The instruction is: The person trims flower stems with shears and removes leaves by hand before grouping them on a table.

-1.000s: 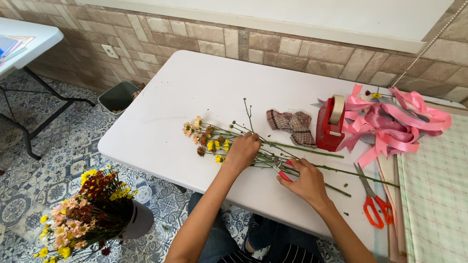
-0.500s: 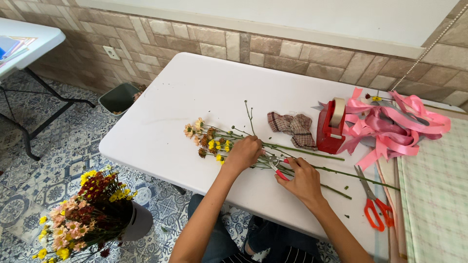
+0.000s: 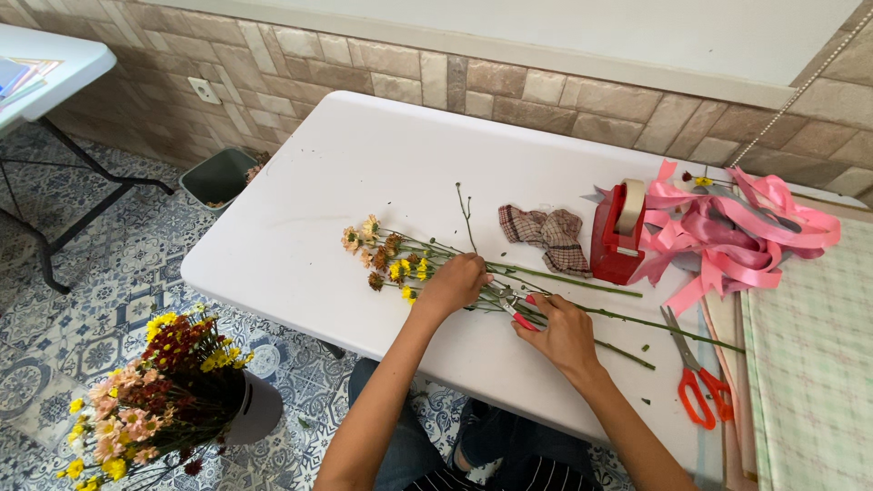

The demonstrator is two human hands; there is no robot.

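My left hand (image 3: 452, 284) lay curled over the flower stems (image 3: 546, 275), fingers closed down on the bunch and pinning it to the desk (image 3: 364, 182). My right hand (image 3: 562, 333) sat just beside it, fingers wrapped around a small cutter with red handles (image 3: 516, 312), its tip pointing in among the stems near the left hand; I could not tell whether the blades were apart or together.

The stems lay flat across the middle of the white desk. The blooms (image 3: 386, 257), yellow, peach and rust, fanned out to the left of the left hand. The bare green ends ran off to the right, past the right hand.

Just beyond the stems, a crumpled checked cloth (image 3: 547, 234). Next to it, a red tape dispenser (image 3: 618, 235), upright. A heap of pink ribbon (image 3: 727, 238) touched the dispenser's right side. Orange-handled scissors (image 3: 696, 377) lay near the desk's near right edge, beside pale checked wrapping paper (image 3: 809, 364).

On the tiled floor to the left stood a bucket of mixed flowers (image 3: 155, 391). A grey bin (image 3: 218, 177) sat by the wall.
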